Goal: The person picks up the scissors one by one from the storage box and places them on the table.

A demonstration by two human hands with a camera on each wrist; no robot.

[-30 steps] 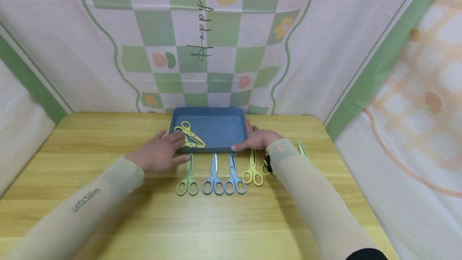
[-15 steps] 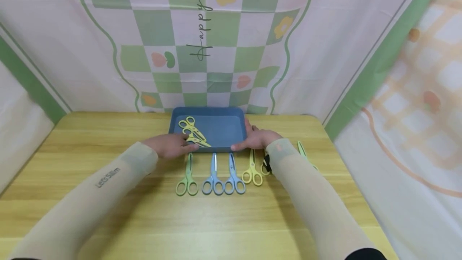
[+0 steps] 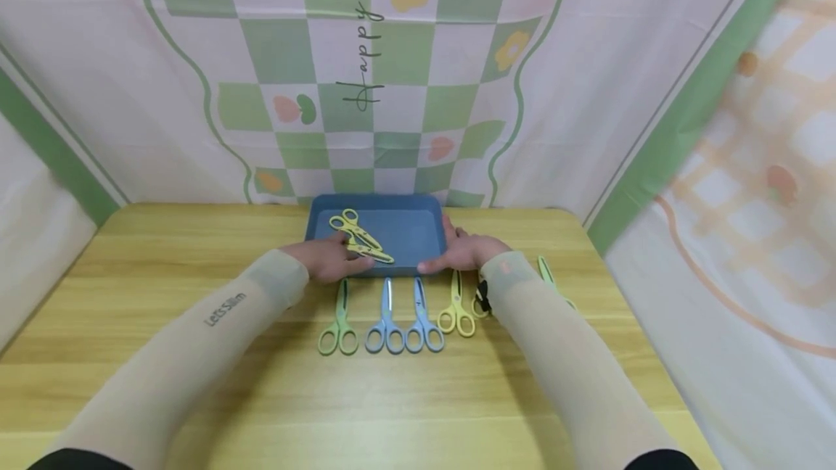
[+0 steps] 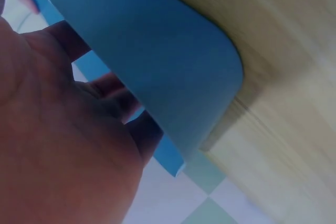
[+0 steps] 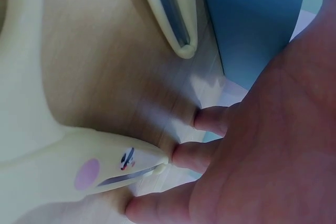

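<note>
Two pairs of yellow scissors, the upper pair [image 3: 361,232] and the lower pair [image 3: 375,252], lie overlapping in the shallow blue tray [image 3: 418,227]. My left hand [image 3: 326,258] reaches over the tray's front-left rim, its fingers at the scissors' left side and partly hidden. In the left wrist view those fingers pass behind the tray's wall [image 4: 157,61]. At the tray's front-right corner rests my right hand [image 3: 466,251], thumb along the front and other fingers extended by the right side. The right wrist view shows its fingertips down at the table, near a scissors tip [image 5: 157,169].
Before the tray stand in a row green scissors [image 3: 338,332], two blue pairs [image 3: 387,328] [image 3: 423,328] and yellow scissors [image 3: 457,310]. Another yellow pair [image 3: 480,307] is mostly covered by the right wrist. Green blades [image 3: 547,272] show beyond the right forearm. A patterned cloth [image 3: 392,56] hangs behind.
My left hand has moved right, in over the tray's rim, and the two yellow scissors have slid right inside the tray. The right hand has stayed at the tray's corner.
</note>
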